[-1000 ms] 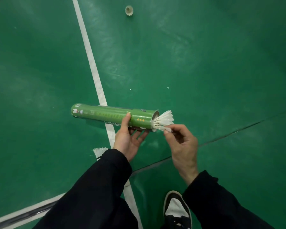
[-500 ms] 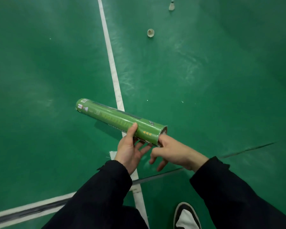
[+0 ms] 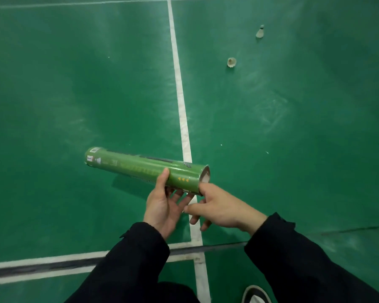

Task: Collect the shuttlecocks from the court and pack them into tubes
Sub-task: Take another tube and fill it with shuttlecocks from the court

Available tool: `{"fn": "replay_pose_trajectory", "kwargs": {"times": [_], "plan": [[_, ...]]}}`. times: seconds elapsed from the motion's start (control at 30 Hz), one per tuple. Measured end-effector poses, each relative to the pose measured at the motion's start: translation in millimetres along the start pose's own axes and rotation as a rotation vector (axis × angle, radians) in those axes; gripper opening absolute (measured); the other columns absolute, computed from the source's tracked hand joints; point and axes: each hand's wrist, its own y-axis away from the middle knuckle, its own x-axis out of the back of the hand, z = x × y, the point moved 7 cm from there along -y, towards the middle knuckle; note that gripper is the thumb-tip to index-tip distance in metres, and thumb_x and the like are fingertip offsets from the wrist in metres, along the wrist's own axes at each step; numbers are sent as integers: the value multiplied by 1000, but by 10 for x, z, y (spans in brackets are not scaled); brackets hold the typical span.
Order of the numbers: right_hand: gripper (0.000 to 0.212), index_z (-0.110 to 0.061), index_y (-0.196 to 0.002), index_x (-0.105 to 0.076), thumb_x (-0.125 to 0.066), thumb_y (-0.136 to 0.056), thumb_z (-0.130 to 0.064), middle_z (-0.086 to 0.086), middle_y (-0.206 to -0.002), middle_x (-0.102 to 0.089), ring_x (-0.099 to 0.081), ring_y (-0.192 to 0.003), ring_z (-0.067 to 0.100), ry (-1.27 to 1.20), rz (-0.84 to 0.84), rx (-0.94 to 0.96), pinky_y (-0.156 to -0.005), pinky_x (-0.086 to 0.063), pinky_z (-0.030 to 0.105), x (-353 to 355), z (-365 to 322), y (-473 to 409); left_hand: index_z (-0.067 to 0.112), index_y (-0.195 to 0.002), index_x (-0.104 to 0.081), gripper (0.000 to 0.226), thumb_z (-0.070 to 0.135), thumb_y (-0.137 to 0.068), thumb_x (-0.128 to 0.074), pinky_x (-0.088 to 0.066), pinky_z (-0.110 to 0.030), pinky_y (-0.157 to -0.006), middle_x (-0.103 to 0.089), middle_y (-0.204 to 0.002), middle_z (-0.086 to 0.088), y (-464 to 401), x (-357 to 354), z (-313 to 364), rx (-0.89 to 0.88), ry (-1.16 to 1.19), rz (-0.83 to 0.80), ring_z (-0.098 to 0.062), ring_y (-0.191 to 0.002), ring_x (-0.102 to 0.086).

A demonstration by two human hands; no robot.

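Observation:
My left hand (image 3: 162, 204) holds a green shuttlecock tube (image 3: 140, 168) near its open right end, thumb on top, the tube lying roughly level above the court. My right hand (image 3: 219, 206) is at the tube's open mouth with a finger against the rim; its other fingers are spread and hold nothing. A pale patch shows just inside the mouth. Two shuttlecocks lie on the floor far ahead on the right: one shuttlecock (image 3: 231, 62) with its open skirt facing me, and a farther shuttlecock (image 3: 260, 32) standing with its cork up.
A white court line (image 3: 179, 90) runs away from me and meets a white and dark line (image 3: 53, 266) crossing near my feet. My black and white shoe (image 3: 255, 296) shows at the bottom edge. Green floor lies all around.
A second ago my right hand held a white shuttlecock sticking out of the tube's mouth; it is now out of sight inside. The view has tilted up, and a second floor shuttlecock has come into sight.

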Motion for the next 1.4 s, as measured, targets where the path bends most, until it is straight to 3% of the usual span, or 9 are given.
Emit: {"fn": "replay_pose_trajectory", "kwargs": {"times": [0.23, 0.4, 0.53, 0.67, 0.73, 0.9, 1.03, 1.2, 1.4], "plan": [[39, -16, -135, -59, -64, -97, -9, 14, -117, -67, -68, -84, 19, -121, -135, 11, -60, -61, 31, -252, -100, -221, 6, -131, -63, 64, 52, -87, -72, -58, -39, -61, -68, -118, -15, 41, 350, 137, -23, -11, 31, -30, -108, -64], [23, -12, -116, -70, -72, -94, -17, 12, -117, -74, -65, -72, 17, -496, 226, 49, -59, -58, 28, -45, 230, -400, 13, -137, -59, 59, 47, -90, -68, -62, -38, -76, -70, -129, -9, 17, 879, 462, -76, 71, 200, -21, -106, -74], [32, -15, -128, -64, -68, -96, -18, 5, -132, -65, -67, -73, 11, -128, 302, -125, -67, -58, 27, -166, 845, -819, 14, -140, -56, 59, 46, -92, -68, -63, -39, -80, -69, -133, -12, 82, 1269, 566, -95, 35, 300, -24, -111, -73], [66, -19, -156, -36, -64, -97, -21, 0, -160, -40, -58, -127, 19, 203, 145, -197, -104, -43, 29, -537, 1330, -1188, 14, -131, -61, 49, 44, -93, -66, -63, -38, -81, -74, -124, -11, 183, 1366, 516, -93, -7, 315, -24, -110, -74], [70, -18, -159, -30, -62, -97, -16, 4, -164, -34, -57, -124, 16, 290, 67, -203, -102, -43, 27, -725, 1505, -1263, 14, -129, -62, 49, 45, -92, -68, -62, -38, -81, -75, -121, -10, 207, 1392, 475, -93, -13, 328, -23, -108, -74], [62, -13, -149, -42, -63, -90, -8, 18, -137, -60, -61, -118, 33, 375, 155, -275, -98, -49, 36, -761, 1831, -1161, 12, -127, -63, 43, 43, -97, -64, -62, -43, -90, -78, -115, -10, 231, 1423, 397, -78, 4, 341, -26, -112, -73], [49, -8, -134, -58, -69, -86, -2, 11, -98, -69, -65, -84, 19, -45, 408, -267, -85, -56, 42, -455, 1731, -807, 13, -130, -62, 45, 43, -96, -65, -64, -39, -80, -78, -114, -11, 196, 1424, 372, -63, 41, 372, -26, -106, -75], [15, -10, -103, -72, -68, -92, 1, 2, -97, -78, -71, -81, 15, -465, 583, 79, -80, -62, 29, -119, 863, -218, 14, -127, -61, 43, 43, -96, -66, -64, -40, -78, -72, -125, -15, 111, 1335, 288, -26, 71, 381, -28, -111, -72], [17, -16, -104, -73, -72, -92, -4, 4, -98, -75, -72, -87, 21, -273, 552, 253, -80, -60, 34, -220, 356, -172, 12, -128, -62, 48, 45, -93, -68, -63, -38, -76, -76, -115, -11, 14, 937, 247, 21, 47, 294, -25, -105, -73]]}}
